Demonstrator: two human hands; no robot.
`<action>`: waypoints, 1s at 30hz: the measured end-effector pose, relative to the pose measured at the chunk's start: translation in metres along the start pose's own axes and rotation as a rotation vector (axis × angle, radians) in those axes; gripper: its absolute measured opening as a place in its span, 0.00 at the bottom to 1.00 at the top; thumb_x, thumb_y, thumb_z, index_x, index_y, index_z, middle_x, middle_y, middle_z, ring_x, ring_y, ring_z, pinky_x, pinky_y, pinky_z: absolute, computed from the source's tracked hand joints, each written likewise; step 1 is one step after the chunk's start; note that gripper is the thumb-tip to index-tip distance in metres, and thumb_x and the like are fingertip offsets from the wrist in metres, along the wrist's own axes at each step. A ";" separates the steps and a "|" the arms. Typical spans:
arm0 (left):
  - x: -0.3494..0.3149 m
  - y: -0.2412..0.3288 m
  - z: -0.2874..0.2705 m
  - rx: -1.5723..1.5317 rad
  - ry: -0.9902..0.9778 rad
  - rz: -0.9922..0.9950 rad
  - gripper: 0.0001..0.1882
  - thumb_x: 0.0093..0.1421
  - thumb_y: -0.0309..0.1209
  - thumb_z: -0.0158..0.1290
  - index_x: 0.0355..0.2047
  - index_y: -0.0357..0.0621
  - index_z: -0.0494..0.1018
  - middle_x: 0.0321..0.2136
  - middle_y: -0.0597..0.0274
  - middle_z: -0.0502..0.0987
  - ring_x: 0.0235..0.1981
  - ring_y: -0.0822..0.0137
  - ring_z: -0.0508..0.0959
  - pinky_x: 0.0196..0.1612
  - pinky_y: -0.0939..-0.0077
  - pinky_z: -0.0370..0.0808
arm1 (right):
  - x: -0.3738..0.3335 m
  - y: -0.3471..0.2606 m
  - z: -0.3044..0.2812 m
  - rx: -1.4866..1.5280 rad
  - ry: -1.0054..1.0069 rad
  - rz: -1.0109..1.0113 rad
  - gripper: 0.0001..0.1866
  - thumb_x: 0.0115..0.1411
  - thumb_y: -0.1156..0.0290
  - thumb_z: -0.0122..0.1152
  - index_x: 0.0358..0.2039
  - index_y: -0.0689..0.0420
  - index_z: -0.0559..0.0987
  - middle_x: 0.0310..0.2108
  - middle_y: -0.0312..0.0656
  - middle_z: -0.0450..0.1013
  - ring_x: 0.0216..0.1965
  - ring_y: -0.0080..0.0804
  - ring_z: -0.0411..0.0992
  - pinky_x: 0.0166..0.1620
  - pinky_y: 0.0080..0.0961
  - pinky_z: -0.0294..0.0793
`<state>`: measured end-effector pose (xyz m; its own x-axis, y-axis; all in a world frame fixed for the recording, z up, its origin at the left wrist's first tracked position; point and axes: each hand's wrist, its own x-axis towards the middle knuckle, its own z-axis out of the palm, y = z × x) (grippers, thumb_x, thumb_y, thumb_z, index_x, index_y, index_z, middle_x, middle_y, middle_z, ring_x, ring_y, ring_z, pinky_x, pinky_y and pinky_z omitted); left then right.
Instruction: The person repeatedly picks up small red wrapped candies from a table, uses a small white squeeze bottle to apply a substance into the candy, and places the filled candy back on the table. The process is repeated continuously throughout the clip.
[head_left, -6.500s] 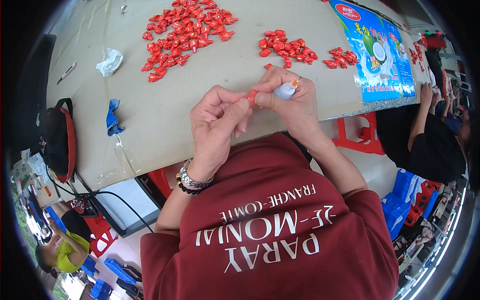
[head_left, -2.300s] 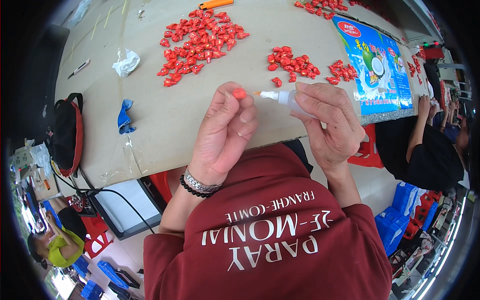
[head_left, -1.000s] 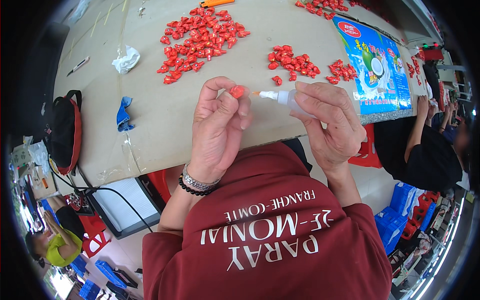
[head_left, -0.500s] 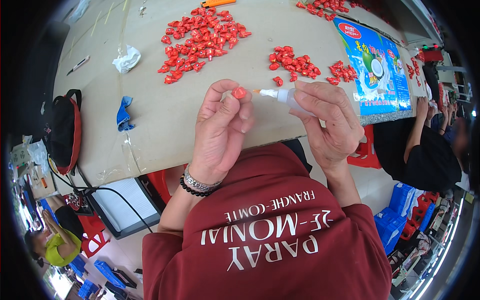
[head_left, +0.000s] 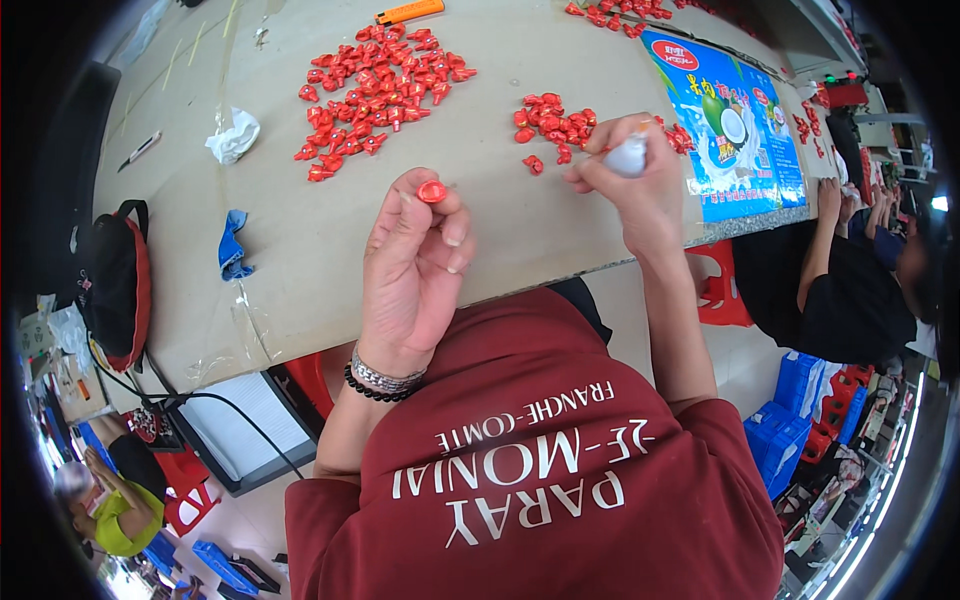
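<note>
My left hand (head_left: 415,265) pinches a small glossy red plastic piece (head_left: 432,191) between thumb and fingertips, its rounded face turned up. To the right, my right hand (head_left: 650,190) is closed round a small white squeeze bottle (head_left: 627,158). The bottle's orange-tipped nozzle points away from me, apart from the red piece. Beyond my right hand lies a small heap of similar red pieces (head_left: 550,118), partly hidden by the fingers. A larger spread of red pieces (head_left: 375,85) covers the table farther left.
On the table (head_left: 300,230) are a crumpled tissue (head_left: 234,136), a blue scrap (head_left: 234,246), a pen-like tool (head_left: 140,150) and an orange-handled cutter (head_left: 410,12). A blue printed sheet (head_left: 735,130) lies at right, near a co-worker's arm (head_left: 820,235). A black-and-red bag (head_left: 122,285) sits at the left edge.
The bottle has moved right and away from the red piece, and its nozzle has turned from pointing left to pointing away from me. My left hand still pinches the piece.
</note>
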<state>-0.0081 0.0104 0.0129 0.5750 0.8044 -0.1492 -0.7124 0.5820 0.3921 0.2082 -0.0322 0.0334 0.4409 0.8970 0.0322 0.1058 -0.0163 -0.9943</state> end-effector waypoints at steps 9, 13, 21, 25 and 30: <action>-0.002 -0.001 -0.010 -0.125 0.018 -0.040 0.12 0.65 0.38 0.47 0.42 0.43 0.69 0.30 0.66 0.71 0.28 0.74 0.67 0.24 0.82 0.64 | 0.004 0.013 0.020 -0.834 -0.031 -0.411 0.08 0.47 0.74 0.65 0.29 0.57 0.79 0.27 0.41 0.74 0.26 0.41 0.73 0.28 0.34 0.71; -0.004 -0.002 -0.009 -0.060 0.037 -0.034 0.13 0.65 0.39 0.48 0.42 0.42 0.69 0.29 0.67 0.71 0.27 0.74 0.67 0.24 0.82 0.64 | 0.002 0.005 0.032 -0.945 -0.079 -0.360 0.12 0.46 0.76 0.65 0.34 0.56 0.81 0.27 0.40 0.74 0.27 0.37 0.73 0.30 0.31 0.71; -0.006 -0.003 -0.004 0.060 0.082 -0.024 0.13 0.64 0.37 0.50 0.40 0.40 0.71 0.28 0.68 0.72 0.25 0.77 0.67 0.24 0.83 0.63 | -0.002 0.012 0.033 -1.012 -0.070 -0.349 0.10 0.47 0.79 0.62 0.32 0.57 0.78 0.26 0.42 0.74 0.25 0.38 0.74 0.28 0.31 0.71; -0.005 -0.003 -0.004 0.125 0.063 -0.023 0.11 0.64 0.36 0.49 0.41 0.41 0.71 0.29 0.66 0.73 0.25 0.76 0.66 0.24 0.84 0.62 | -0.005 0.009 0.032 -0.724 -0.035 -0.272 0.10 0.49 0.82 0.59 0.34 0.59 0.76 0.26 0.43 0.75 0.26 0.31 0.76 0.29 0.26 0.73; -0.005 -0.004 0.002 0.209 0.126 0.000 0.11 0.64 0.33 0.49 0.40 0.39 0.71 0.29 0.66 0.74 0.25 0.77 0.66 0.24 0.85 0.62 | -0.012 -0.004 0.032 -0.007 -0.114 0.147 0.08 0.50 0.82 0.63 0.32 0.60 0.77 0.28 0.40 0.76 0.26 0.26 0.74 0.30 0.20 0.75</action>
<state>-0.0077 0.0037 0.0138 0.5109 0.8207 -0.2559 -0.6063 0.5550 0.5696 0.1745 -0.0285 0.0339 0.3478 0.9292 -0.1252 0.0545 -0.1534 -0.9867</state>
